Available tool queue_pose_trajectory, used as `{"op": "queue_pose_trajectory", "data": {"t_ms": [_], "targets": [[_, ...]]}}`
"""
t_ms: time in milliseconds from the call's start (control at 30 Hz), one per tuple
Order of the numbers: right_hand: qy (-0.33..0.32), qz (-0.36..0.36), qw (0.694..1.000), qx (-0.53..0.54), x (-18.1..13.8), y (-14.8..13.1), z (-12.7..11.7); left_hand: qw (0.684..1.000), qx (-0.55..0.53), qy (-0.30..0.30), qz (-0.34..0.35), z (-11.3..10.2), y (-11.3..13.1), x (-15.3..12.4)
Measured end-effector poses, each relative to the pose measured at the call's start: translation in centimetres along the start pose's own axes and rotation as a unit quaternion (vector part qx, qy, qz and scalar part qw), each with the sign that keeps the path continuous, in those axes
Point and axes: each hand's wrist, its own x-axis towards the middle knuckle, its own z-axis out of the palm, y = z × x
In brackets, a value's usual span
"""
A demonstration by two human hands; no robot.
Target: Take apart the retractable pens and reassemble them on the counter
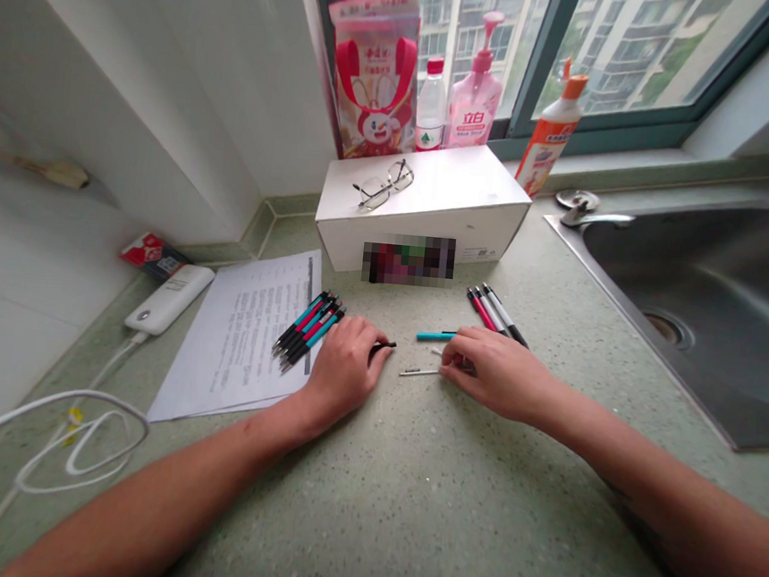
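Observation:
My left hand (345,370) is closed around a short black pen part (383,348), whose tip sticks out past the fingers. Just left of it, several teal, red and black pens (310,329) lie side by side on printed sheets (238,339). My right hand (495,370) rests low over the counter, its fingertips pinching the end of a slim silver pen insert (417,373). A teal pen barrel (434,336) lies just beyond those fingers. Behind the right hand sit a red pen (480,310) and silver-grey pens (500,309). The right palm hides whatever is under it.
A white box (426,193) stands at the back with eyeglasses (383,186) on top. Behind it are a gift bag (376,81) and bottles (475,99). The sink (696,262) is on the right. A white power bank (169,297) and cable (89,393) lie left.

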Motion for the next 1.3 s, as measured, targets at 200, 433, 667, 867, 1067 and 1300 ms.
{"op": "queue_pose_trajectory", "data": {"t_ms": [200,433,667,867,1067,1300], "targets": [[0.063,-0.075,0.995,0.035,-0.3,-1.1,0.8,0.978,-0.147,0.064,0.136,-0.1,0.8,-0.2],[0.074,-0.05,0.995,0.049,-0.2,-1.6,0.9,0.966,-0.204,0.09,0.129,-0.1,0.9,-0.2],[0.045,0.014,0.98,0.191,0.0,-1.6,0.1,0.957,-0.256,0.125,0.058,-0.6,0.4,0.1],[0.03,0.029,0.97,0.239,0.1,-1.7,0.2,0.958,-0.249,0.12,0.073,-0.6,0.7,0.1],[0.064,0.028,0.972,0.222,0.0,-1.6,0.5,0.96,-0.249,0.113,0.052,-0.5,0.5,0.0],[0.019,0.062,0.97,0.232,0.1,-1.7,0.6,0.958,-0.259,0.102,0.076,-0.4,0.7,0.0]]}}
